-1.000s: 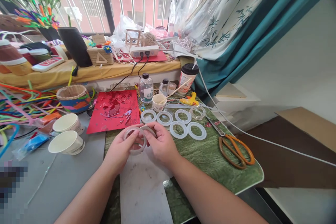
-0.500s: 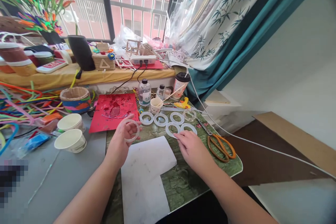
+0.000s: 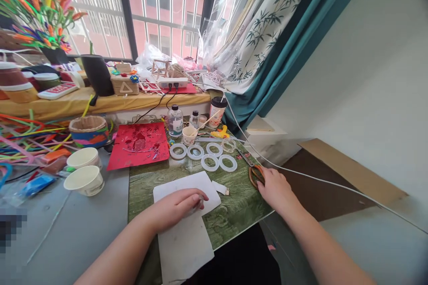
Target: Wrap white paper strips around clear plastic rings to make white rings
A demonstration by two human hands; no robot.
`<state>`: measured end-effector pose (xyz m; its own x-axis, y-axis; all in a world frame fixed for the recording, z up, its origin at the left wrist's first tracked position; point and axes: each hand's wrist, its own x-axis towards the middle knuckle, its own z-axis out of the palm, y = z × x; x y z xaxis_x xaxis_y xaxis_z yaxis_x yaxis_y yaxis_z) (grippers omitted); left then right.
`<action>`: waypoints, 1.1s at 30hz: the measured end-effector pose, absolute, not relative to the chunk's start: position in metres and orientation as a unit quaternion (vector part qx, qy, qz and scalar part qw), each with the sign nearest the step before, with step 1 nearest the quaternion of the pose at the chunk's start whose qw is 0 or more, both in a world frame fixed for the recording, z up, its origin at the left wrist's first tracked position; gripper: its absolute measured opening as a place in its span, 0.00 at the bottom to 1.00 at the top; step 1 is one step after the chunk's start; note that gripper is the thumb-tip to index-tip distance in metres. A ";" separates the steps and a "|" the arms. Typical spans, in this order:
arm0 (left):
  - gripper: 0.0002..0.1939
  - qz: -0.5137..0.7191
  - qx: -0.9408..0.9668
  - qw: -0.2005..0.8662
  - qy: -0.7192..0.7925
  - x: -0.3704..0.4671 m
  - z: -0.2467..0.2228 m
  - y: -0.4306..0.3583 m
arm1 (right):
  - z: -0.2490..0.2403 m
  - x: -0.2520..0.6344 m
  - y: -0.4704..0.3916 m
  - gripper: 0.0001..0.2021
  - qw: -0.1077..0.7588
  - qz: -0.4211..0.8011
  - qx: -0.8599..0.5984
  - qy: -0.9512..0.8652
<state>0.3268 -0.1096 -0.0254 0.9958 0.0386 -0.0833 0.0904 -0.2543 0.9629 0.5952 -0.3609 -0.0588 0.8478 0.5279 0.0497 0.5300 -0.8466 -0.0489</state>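
Five white rings (image 3: 221,163) are laid flat forward of and between the hands, with one clear round piece (image 3: 223,144) just beyond them. One pair of scissors (image 3: 252,165) lies under the right hand (image 3: 276,189), whose bent fingers are closed about the handles. The left hand (image 3: 177,206) is held palm down above the white paper (image 3: 185,245), its fingers half curled on one translucent piece (image 3: 194,209). Two paper cups (image 3: 95,184) are placed to the left of the left hand; beyond the rings are seen one smaller cup (image 3: 190,138) with one stick (image 3: 210,119), two capped bottles (image 3: 175,122) and one yellow glue gun (image 3: 220,132). One red sheet (image 3: 121,160), flecked with darker, glossy patches, is placed forward and left of the left hand.

The rings are smooth and broad-banded; the scissors are formed of metal blades and orange-brown loops. The tabletop (image 3: 234,202) is patterned in green, like wood grain. Between the hands lies one short white strip (image 3: 220,187).

One scissor loop is covered by the right hand. The translucent piece is mostly hidden by fingers, and its outline cannot be made out.
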 end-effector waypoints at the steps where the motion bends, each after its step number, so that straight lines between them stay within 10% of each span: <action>1: 0.23 -0.019 0.806 0.590 0.036 0.327 -0.024 -0.112 | -0.059 0.603 -0.366 0.23 0.021 0.005 -0.964 -0.264; 14: 0.24 0.004 0.874 0.485 -0.032 0.329 -0.029 -0.106 | -0.035 0.603 -0.382 0.04 -0.037 0.162 -0.953 -0.253; 25: 0.19 0.014 0.882 0.468 -0.048 0.328 -0.033 -0.106 | -0.050 0.610 -0.410 0.08 0.006 0.169 -0.960 -0.222; 29: 0.18 0.009 0.873 0.486 -0.042 0.328 -0.034 -0.104 | -0.051 0.610 -0.422 0.11 0.120 0.154 -0.961 -0.195; 33: 0.18 0.007 0.870 0.491 -0.042 0.329 -0.034 -0.104 | -0.047 0.586 -0.401 0.13 0.413 0.197 -0.861 -0.221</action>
